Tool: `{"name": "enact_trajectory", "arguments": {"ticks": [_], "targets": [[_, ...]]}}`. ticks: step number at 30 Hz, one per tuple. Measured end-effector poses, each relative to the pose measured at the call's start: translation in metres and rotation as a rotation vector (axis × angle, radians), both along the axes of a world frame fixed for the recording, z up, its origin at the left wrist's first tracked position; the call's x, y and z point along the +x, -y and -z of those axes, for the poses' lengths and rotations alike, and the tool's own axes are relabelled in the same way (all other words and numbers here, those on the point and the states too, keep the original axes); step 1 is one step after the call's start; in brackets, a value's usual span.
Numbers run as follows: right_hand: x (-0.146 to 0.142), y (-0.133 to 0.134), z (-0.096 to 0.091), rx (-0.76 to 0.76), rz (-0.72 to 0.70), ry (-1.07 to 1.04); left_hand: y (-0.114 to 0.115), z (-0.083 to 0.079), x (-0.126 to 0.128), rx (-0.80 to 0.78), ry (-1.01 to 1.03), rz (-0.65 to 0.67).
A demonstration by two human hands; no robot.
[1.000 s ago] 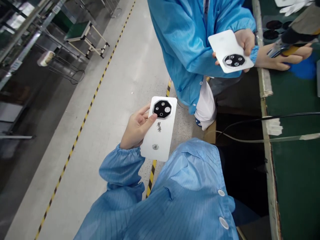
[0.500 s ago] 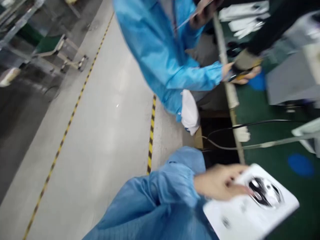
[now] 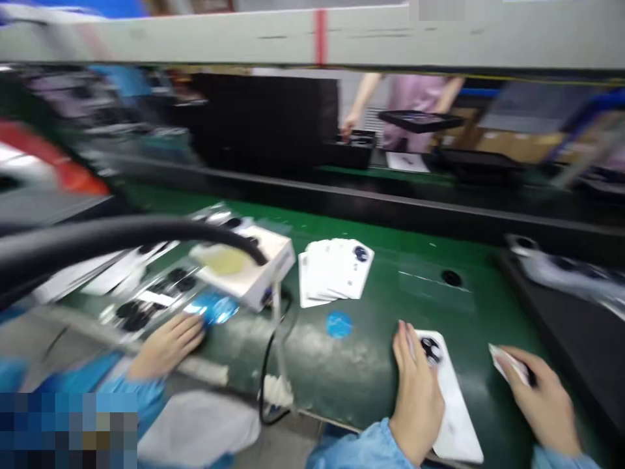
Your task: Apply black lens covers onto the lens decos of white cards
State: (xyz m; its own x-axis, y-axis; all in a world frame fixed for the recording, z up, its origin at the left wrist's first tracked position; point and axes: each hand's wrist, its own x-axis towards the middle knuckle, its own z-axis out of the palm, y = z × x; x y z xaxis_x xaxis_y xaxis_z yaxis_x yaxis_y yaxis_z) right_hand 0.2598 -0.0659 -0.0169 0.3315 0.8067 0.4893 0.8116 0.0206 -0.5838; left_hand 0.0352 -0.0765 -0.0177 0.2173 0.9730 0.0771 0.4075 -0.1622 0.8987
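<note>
"While the left hand lies on that white phone back, are its fingers spread?"

"No, they're pressed together, and the panel lies flat on the green workbench."

"And the right hand?"

"Its fingers pinch a white slip just beside the panel. Farther along the workbench, a co-worker's hand sits near a blue packet."

Light blue gathered work-coat sleeves

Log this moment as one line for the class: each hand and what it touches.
left hand: on phone back | right hand: pinching white slip
</note>
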Motion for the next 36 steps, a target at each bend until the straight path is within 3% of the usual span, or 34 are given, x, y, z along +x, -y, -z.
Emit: {"name": "enact_trajectory", "arguments": {"ticks": [4,7,8,12,16,20,23,25,28,30,33,36], "targets": [[-0.021,0.055,-0.003,0.020,0.160,-0.076,0.005,-0.003,-0.011,0.235,-0.160,-0.023],[-0.051,0.121,0.003,0.058,0.378,-0.153,0.015,-0.026,-0.018,0.456,-0.045,0.006],[-0.064,0.149,0.011,0.081,0.486,-0.189,0.023,-0.037,-0.016,0.495,0.019,0.087],[-0.128,0.262,0.075,0.167,0.973,-0.400,0.082,-0.072,0.011,0.442,0.414,0.507],[-0.207,0.338,0.155,0.280,1.403,-0.722,0.151,-0.070,0.059,0.227,0.511,0.937],[-0.306,0.365,0.204,0.500,1.837,-0.998,0.205,-0.053,0.116,0.137,0.524,1.169],[-0.376,0.355,0.220,0.687,2.125,-1.146,0.240,-0.048,0.146,0.101,0.546,1.271],[-0.406,0.344,0.227,0.805,2.268,-1.231,0.260,-0.046,0.156,0.034,0.521,1.361],[-0.416,0.340,0.246,0.956,2.405,-1.334,0.282,-0.029,0.160,-0.082,0.390,1.516],[-0.405,0.352,0.270,1.033,2.452,-1.390,0.294,-0.003,0.161,-0.123,0.240,1.618],[-0.380,0.383,0.324,1.111,2.498,-1.474,0.311,0.053,0.169,-0.121,-0.089,1.758],[-0.362,0.410,0.393,1.124,2.561,-1.564,0.328,0.106,0.175,0.007,-0.500,1.791]]}}
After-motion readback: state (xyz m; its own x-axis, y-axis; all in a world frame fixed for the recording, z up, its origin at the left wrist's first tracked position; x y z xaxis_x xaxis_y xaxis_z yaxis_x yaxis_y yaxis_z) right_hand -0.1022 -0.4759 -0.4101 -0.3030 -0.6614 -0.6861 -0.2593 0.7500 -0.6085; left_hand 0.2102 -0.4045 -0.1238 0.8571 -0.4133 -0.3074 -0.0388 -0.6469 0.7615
